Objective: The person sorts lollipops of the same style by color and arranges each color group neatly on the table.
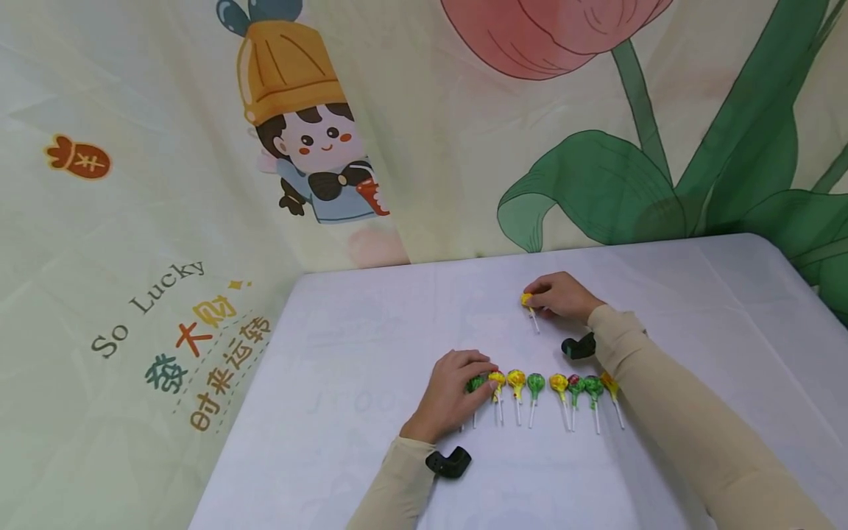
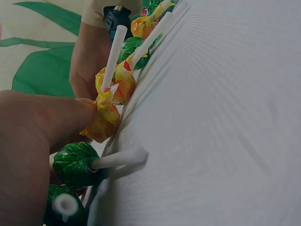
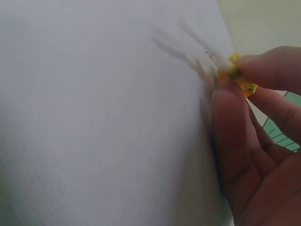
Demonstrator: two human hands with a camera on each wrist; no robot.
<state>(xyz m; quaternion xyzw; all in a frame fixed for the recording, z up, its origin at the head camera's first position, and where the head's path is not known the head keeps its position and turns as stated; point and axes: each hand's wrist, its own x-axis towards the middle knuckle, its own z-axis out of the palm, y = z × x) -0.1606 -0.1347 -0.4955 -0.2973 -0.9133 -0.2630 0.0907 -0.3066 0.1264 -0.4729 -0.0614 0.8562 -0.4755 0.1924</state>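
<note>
Toward the back of the white table, my right hand point(image 1: 566, 296) pinches a yellow-wrapped lollipop point(image 1: 526, 299) by its head, its white stick slanting toward me. The right wrist view shows thumb and fingers around that yellow wrapper point(image 3: 248, 88). Lower and further left, my left hand point(image 1: 453, 389) holds another yellow lollipop point(image 2: 101, 123) between thumb and index finger, at the left part of a row. Under this hand, two green lollipops point(image 2: 75, 165) are partly covered. Just right of it lie a yellow lollipop point(image 1: 517, 378) and a green lollipop point(image 1: 536, 382).
Past a small gap, the row continues with a yellow lollipop point(image 1: 559, 382), a red-and-green one point(image 1: 575, 384), a green one point(image 1: 593, 385) and a yellow one point(image 1: 609, 382) beside the right sleeve. A printed cloth backdrop point(image 1: 430, 132) rises behind the table point(image 1: 371, 324).
</note>
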